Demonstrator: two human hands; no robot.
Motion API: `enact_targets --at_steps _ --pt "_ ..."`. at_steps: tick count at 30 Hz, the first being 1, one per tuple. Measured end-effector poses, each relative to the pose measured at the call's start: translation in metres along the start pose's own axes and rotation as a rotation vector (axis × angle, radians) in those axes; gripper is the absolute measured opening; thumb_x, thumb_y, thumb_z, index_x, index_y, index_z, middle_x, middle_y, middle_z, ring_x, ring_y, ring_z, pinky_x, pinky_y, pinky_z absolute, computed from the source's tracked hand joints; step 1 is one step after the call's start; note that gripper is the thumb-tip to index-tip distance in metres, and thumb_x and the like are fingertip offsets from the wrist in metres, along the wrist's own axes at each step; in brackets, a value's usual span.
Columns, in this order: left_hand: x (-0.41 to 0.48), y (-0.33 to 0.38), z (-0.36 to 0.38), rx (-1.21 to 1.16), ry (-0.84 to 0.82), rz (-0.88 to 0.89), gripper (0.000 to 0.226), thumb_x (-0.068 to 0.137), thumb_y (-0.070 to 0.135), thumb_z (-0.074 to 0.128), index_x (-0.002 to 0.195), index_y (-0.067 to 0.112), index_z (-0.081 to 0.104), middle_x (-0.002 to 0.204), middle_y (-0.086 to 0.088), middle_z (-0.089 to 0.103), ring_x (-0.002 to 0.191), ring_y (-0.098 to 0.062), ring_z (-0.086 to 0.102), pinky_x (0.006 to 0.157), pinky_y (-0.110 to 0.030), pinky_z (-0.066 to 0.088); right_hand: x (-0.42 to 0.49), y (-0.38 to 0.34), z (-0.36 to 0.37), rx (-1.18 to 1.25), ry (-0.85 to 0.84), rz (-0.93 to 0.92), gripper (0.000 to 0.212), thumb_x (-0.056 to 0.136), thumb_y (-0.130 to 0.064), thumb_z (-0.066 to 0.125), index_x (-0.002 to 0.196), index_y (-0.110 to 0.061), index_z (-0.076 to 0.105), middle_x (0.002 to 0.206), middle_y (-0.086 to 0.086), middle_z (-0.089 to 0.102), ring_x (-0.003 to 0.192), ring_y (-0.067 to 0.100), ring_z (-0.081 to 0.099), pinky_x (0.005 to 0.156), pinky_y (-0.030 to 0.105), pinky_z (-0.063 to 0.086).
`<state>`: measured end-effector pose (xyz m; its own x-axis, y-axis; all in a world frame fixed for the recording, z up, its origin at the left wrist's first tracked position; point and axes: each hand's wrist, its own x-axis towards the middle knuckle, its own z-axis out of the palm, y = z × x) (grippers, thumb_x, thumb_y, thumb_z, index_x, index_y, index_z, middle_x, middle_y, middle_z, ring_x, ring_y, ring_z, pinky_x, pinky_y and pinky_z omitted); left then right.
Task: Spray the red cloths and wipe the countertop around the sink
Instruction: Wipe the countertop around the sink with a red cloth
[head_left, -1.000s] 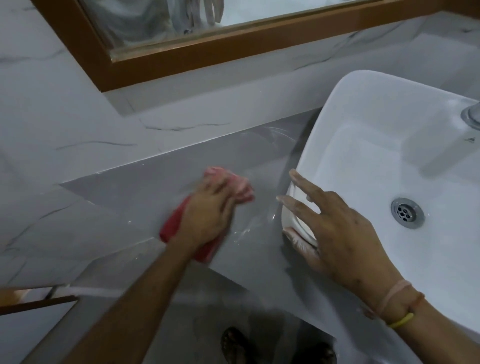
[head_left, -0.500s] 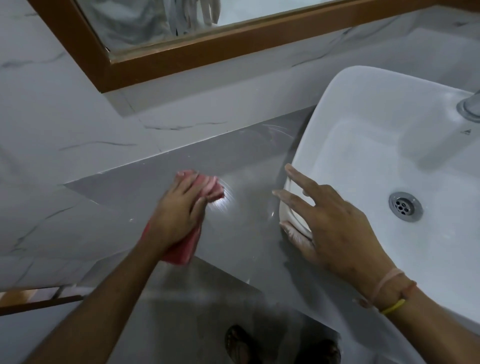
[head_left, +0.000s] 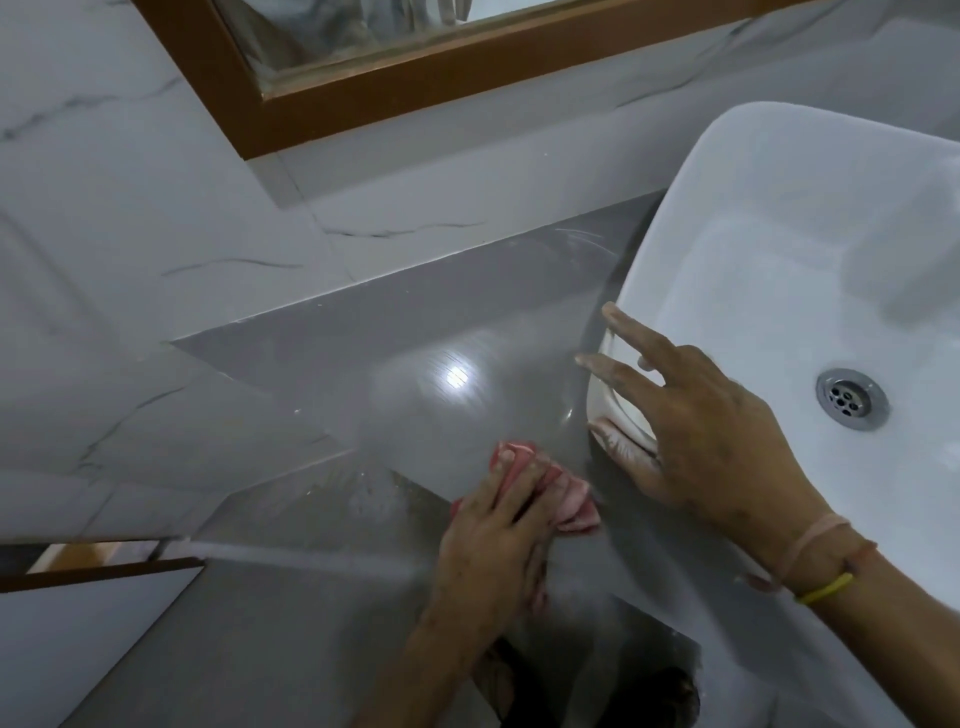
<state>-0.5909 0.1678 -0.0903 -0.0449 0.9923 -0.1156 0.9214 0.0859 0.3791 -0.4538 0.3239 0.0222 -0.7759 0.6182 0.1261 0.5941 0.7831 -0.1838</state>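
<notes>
My left hand presses a crumpled red cloth flat against the grey countertop, near its front edge and just left of the sink. Most of the cloth is hidden under my fingers. My right hand rests with fingers spread on the left rim of the white vessel sink, holding nothing. A wet sheen and a light reflection show on the countertop behind the cloth.
A metal drain sits in the sink bowl. A wooden-framed mirror hangs on the marble-tiled wall behind the counter. Below the counter edge lie the grey floor and my feet.
My left hand has slid the red cloth from the middle of the countertop toward me and to the right, down to the front edge beside the sink. My right hand has stayed on the sink rim.
</notes>
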Motion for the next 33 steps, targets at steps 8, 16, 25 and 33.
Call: enact_targets --at_steps 8,16,25,33 --pt "0.029 -0.144 -0.070 0.108 0.163 -0.118 0.050 0.098 0.030 0.027 0.135 0.008 0.053 0.141 -0.016 0.053 0.136 -0.033 0.044 0.118 -0.050 0.026 0.002 0.000 0.002 0.031 0.009 -0.003 0.052 0.076 -0.034 0.072 0.124 -0.017 0.061 0.148 0.013 0.044 0.097 0.034 0.066 0.066 0.039 0.058" --pt "0.045 -0.166 -0.086 0.051 0.195 -0.259 0.049 0.096 0.027 0.034 0.140 0.009 0.047 0.144 -0.019 0.050 0.137 -0.034 0.042 0.117 -0.051 0.028 0.001 0.001 0.004 0.051 0.035 -0.010 0.049 0.078 -0.033 0.070 0.124 -0.017 0.060 0.150 0.011 0.043 0.098 0.032 0.065 0.062 0.040 0.060" --pt "0.020 -0.045 -0.029 0.009 0.037 0.016 0.048 0.095 0.039 0.037 0.135 0.017 0.056 0.145 -0.007 0.052 0.138 -0.037 0.041 0.110 -0.055 0.039 0.000 0.000 0.004 0.017 0.014 0.000 0.052 0.076 -0.035 0.072 0.124 -0.019 0.059 0.149 0.011 0.044 0.095 0.030 0.066 0.061 0.035 0.057" --pt "0.059 -0.092 -0.056 0.032 0.109 -0.055 0.047 0.098 0.035 0.035 0.142 0.023 0.045 0.151 -0.009 0.044 0.141 -0.031 0.037 0.119 -0.048 0.027 0.003 -0.001 0.004 0.013 0.021 0.003 0.048 0.081 -0.037 0.064 0.125 -0.020 0.059 0.150 0.008 0.042 0.095 0.028 0.065 0.059 0.032 0.055"
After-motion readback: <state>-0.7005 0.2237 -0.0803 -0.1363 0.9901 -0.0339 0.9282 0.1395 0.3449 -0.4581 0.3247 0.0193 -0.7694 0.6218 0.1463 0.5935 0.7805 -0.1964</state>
